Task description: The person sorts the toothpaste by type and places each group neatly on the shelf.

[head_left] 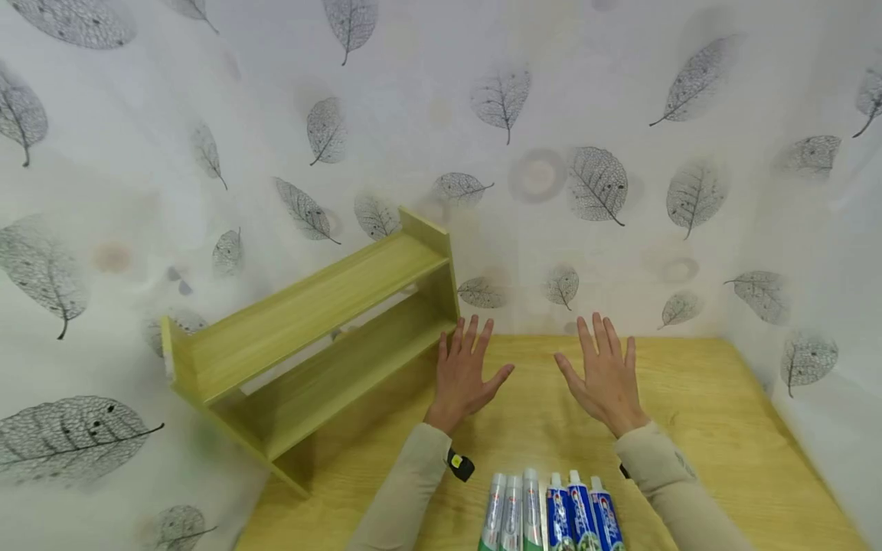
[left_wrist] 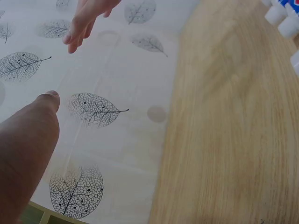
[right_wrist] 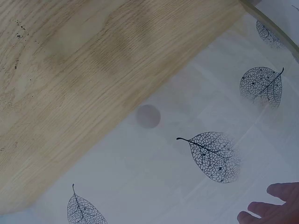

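Both hands are held out over the wooden table, fingers spread and holding nothing. My left hand is beside the right end of a two-tier wooden shelf, which stands at an angle on the left. To its right, across a gap, is my right hand. Nearer the front edge of the head view lie several toothpaste tubes in a row: silver-white tubes with green ends on the left, blue tubes with white caps on the right. The lower ends of the tubes are cut off by the frame.
The pale wooden table meets a wall printed with grey leaves at the back, and a similar wall on the right. A black strap with a yellow mark is at the left wrist.
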Demonstrator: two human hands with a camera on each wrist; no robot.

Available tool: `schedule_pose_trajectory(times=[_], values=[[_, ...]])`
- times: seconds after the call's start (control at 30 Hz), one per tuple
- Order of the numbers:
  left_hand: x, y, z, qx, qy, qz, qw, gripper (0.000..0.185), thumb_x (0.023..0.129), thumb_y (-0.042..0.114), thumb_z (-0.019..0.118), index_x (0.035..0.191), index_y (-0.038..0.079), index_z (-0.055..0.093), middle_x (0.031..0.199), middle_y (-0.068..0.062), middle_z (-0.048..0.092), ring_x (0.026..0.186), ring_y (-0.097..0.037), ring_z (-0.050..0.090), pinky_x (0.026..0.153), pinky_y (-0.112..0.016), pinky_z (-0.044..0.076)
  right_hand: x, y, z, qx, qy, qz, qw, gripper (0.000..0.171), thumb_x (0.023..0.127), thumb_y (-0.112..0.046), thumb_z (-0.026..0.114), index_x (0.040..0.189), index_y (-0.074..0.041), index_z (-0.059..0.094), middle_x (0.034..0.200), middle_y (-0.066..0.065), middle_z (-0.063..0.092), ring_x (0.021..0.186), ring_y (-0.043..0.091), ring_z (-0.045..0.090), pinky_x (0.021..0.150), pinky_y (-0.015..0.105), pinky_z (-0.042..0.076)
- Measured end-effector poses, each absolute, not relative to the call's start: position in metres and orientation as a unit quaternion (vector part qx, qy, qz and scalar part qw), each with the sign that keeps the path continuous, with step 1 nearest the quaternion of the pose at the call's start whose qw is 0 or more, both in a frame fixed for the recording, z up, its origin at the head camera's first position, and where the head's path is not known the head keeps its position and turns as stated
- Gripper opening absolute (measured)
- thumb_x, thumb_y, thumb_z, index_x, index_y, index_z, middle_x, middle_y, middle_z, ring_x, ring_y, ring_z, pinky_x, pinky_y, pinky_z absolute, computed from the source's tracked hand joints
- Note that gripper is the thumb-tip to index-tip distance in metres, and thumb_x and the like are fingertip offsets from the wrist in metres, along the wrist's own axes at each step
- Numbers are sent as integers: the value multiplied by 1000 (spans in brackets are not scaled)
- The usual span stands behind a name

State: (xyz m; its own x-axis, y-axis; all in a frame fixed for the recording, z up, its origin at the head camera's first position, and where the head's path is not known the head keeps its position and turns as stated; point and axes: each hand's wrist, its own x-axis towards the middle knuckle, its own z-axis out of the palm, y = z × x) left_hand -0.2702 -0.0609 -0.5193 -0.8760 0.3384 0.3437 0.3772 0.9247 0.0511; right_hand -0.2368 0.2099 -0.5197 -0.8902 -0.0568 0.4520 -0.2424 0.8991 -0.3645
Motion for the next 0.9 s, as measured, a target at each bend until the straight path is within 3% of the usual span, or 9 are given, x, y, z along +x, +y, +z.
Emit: schedule_pose_trajectory(times=[0.27, 0.47, 0.63, 0.77, 0.9], values=[[-269, -64, -517, -179, -967, -65, 170, 90, 106, 75, 45, 177, 26, 19, 183, -8, 24, 170, -34, 25, 134, -63, 29, -237, 216, -518, 74, -947, 224, 219, 82, 112, -54, 51, 172, -4, 28, 177, 31, 25, 164, 53, 21, 126, 84, 11], [-263, -70, -514, -176, -959, -95, 199, 90, 105, 71, 52, 176, 23, 23, 181, -11, 31, 168, -35, 28, 133, -64, 31, -236, 215, -517, 77, -944, 237, 217, 81, 112, -54, 52, 172, -5, 28, 176, 32, 27, 164, 53, 21, 126, 84, 10], [-258, -79, -520, -186, -927, -156, 285, 80, 106, 53, 63, 169, 12, 36, 166, -16, 51, 156, -38, 47, 125, -61, 43, -238, 209, -517, 90, -942, 250, 203, 78, 111, -43, 58, 171, -2, 30, 173, 33, 31, 158, 56, 30, 125, 83, 17], [-253, -88, -528, -191, -866, -230, 401, 56, 101, 28, 73, 148, 1, 59, 137, -15, 71, 125, -33, 70, 105, -50, 59, -239, 201, -521, 124, -943, 257, 171, 74, 111, -32, 64, 170, -1, 32, 164, 32, 48, 147, 55, 48, 122, 80, 29], [-243, -98, -537, -158, -837, -268, 450, 44, 98, 20, 72, 136, -1, 67, 125, -15, 76, 112, -32, 74, 93, -47, 63, -240, 191, -530, 151, -938, 270, 157, 75, 109, -25, 68, 169, 2, 32, 157, 30, 57, 139, 54, 58, 119, 76, 39]])
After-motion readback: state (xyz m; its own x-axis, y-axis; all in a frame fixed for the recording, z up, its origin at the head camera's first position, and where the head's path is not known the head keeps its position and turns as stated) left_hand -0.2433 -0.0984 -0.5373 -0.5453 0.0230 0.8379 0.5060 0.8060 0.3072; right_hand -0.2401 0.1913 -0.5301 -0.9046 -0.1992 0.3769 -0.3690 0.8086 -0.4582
